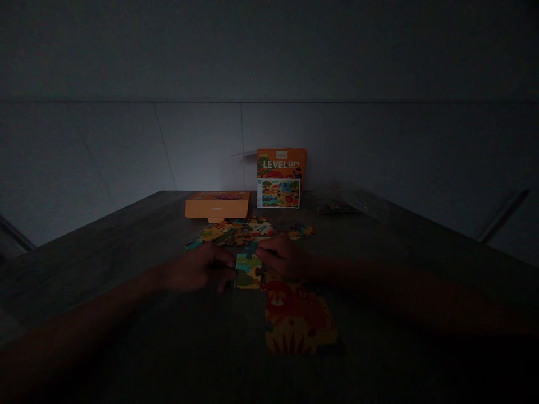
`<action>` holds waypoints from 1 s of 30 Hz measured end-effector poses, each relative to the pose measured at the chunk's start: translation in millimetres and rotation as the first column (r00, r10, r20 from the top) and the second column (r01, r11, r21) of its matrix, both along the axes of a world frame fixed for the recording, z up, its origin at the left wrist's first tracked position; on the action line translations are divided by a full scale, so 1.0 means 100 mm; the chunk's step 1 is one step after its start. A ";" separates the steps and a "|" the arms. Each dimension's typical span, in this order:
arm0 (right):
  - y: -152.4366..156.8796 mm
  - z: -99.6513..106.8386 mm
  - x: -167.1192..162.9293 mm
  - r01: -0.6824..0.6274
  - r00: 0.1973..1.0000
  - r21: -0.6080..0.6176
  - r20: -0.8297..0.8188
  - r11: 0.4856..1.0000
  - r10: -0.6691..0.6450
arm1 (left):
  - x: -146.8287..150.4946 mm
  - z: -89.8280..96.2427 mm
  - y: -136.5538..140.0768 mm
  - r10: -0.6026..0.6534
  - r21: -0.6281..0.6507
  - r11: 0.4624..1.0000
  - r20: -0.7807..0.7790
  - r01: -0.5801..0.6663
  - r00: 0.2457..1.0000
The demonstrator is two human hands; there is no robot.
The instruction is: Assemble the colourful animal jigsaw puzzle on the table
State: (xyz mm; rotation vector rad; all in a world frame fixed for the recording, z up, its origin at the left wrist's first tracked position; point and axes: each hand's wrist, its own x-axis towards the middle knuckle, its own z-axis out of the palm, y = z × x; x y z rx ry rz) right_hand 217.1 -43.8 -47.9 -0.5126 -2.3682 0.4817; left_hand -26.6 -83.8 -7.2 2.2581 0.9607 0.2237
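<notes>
The light is very dim. My left hand [204,266] has its fingers curled against the left edge of a small joined puzzle section [247,272], green, yellow and light blue. Over that section's upper right side, my right hand [284,255] has thumb and forefinger closed on a dark blue puzzle piece [251,249] at its top edge. Whether that piece is locked in, I cannot tell. Nearer to me lies a larger joined lion section [298,320], red and orange, close to the small section's lower right. Loose puzzle pieces [240,231] lie heaped beyond my hands.
An orange box [217,209] lies at the back left of the grey table [168,348]. Beside it an orange "LEVEL UP!" box [281,157] stands upright, a picture card [280,193] against its front. Clear plastic bags [362,202] with dark contents lie back right, before the wall.
</notes>
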 end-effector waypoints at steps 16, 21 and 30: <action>-0.05 0.04 0.03 -0.055 0.998 0.031 0.017 0.998 0.055 | 0.01 0.02 -0.07 -0.047 -0.076 0.996 -0.006 0.047 0.999; -0.02 0.01 0.05 -0.139 0.986 0.074 0.099 0.988 0.131 | 0.00 0.02 -0.07 -0.048 -0.092 0.995 -0.012 0.046 0.999; -0.01 -0.02 0.05 -0.115 0.986 0.072 0.130 0.991 0.105 | -0.01 0.01 -0.02 -0.022 -0.087 0.996 0.054 0.027 0.998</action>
